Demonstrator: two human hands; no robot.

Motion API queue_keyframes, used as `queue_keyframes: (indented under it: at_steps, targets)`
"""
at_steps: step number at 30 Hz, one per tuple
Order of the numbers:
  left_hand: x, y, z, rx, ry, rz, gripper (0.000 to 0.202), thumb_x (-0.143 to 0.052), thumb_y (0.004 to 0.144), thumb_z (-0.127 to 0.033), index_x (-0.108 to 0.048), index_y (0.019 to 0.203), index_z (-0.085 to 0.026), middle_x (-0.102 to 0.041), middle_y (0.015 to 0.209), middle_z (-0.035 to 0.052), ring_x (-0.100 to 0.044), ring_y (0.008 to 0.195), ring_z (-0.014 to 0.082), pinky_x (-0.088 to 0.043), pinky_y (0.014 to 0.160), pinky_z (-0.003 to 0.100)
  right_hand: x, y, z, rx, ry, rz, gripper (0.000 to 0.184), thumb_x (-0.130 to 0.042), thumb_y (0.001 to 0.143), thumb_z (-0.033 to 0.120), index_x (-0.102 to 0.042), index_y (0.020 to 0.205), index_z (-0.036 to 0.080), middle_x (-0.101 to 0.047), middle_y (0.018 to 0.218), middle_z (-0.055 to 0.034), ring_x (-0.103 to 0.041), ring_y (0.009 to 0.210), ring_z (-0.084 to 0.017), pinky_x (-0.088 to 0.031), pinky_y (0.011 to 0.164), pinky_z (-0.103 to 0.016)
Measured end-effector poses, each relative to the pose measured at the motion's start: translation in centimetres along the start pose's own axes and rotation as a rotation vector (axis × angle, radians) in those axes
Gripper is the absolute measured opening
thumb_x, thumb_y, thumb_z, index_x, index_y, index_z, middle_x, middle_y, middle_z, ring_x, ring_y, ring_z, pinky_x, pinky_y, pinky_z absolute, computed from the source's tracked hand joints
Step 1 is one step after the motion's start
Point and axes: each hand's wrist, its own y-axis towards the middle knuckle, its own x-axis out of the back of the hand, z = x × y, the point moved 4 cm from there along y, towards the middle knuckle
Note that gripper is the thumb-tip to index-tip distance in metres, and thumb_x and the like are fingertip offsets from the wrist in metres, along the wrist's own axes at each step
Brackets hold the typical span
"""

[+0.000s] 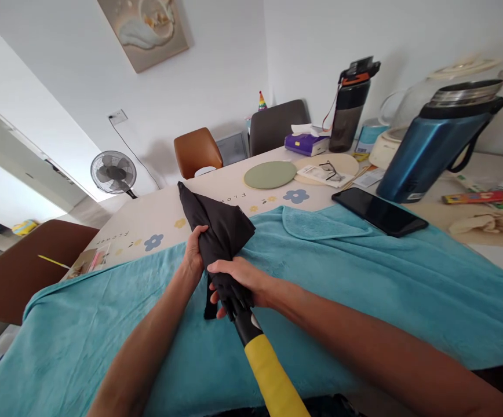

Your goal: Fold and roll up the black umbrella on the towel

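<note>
— What sort of room is it?

— A white-walled dining room. A long table point(217, 191) with a flower-print cover runs away from the camera, and a teal towel point(364, 278) is spread over its near half. Brown chairs point(197, 152) stand at the far end, a standing fan point(113, 172) sits by the wall, and a painting point(147, 26) hangs above.

— And the hands?

— Both are on a folded black umbrella point(217, 226) held just over the towel, its tip pointing away toward the far end of the table. The left hand point(194, 255) is wrapped around the gathered canopy fabric from the left side, fingers curled over it. The right hand point(238, 284) is closed round the lower part of the canopy, just above the black collar where the yellow handle point(273, 379) begins. The handle slants down toward the camera, out past the near edge of the towel.

— Is the canopy neatly rolled?

— No, it is loosely bunched, wide in the middle, and a black strap hangs below the right hand.

— What else lies on the table?

— A dark phone point(379, 211) rests on the towel's right part. Beyond it stand a blue kettle point(434, 145), a dark drinking bottle point(349, 107) and a purple tissue box point(306, 143). A green round mat point(270, 174) lies near a pair of glasses point(330, 169).
</note>
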Motion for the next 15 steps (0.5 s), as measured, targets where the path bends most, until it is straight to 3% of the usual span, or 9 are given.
queue_keyframes:
  at_steps: [4, 9, 11, 15]
  targets:
    - [0.4, 0.2, 0.5, 0.03, -0.003, 0.019, 0.023, -0.058, 0.074, -0.032, -0.065, 0.085, -0.013, -0.068, 0.067, 0.0074, -0.066, 0.068, 0.0232, -0.057, 0.07, 0.035, -0.1, 0.5, -1.0, -0.062, 0.171, 0.028, 0.023, -0.048, 0.086, 0.033, -0.054, 0.087, 0.011, -0.064, 0.071, -0.0072, -0.067, 0.059, -0.018, -0.056, 0.054, -0.031]
    - [0.6, 0.7, 0.6, 0.092, -0.006, 0.065, 0.028, -0.06, 0.075, -0.034, -0.065, 0.089, -0.011, -0.069, 0.069, 0.0088, -0.067, 0.074, 0.0261, -0.056, 0.073, 0.036, 0.2, 0.9, -1.6, -0.12, 0.088, 0.069, 0.037, -0.045, 0.086, 0.046, -0.056, 0.086, 0.011, -0.064, 0.064, -0.0076, -0.063, 0.049, -0.018, -0.052, 0.046, -0.029]
    - [0.8, 0.8, 0.5, 0.095, -0.01, 0.057, 0.025, -0.057, 0.076, -0.031, -0.065, 0.09, -0.012, -0.069, 0.068, 0.0073, -0.068, 0.075, 0.0255, -0.056, 0.075, 0.036, 0.9, 1.3, -1.1, -0.036, 0.031, -0.011, 0.038, -0.047, 0.084, 0.048, -0.056, 0.084, 0.012, -0.063, 0.063, -0.007, -0.062, 0.05, -0.018, -0.051, 0.046, -0.03]
    - [1.3, 1.0, 0.1, 0.101, -0.048, 0.081, 0.026, -0.054, 0.077, -0.031, -0.065, 0.09, -0.012, -0.069, 0.068, 0.0069, -0.068, 0.078, 0.0261, -0.056, 0.078, 0.038, 3.2, 1.7, 1.2, 0.267, -0.095, -0.352, 0.032, -0.06, 0.077, 0.046, -0.056, 0.089, 0.016, -0.065, 0.082, -0.0067, -0.063, 0.069, -0.017, -0.051, 0.052, -0.026]
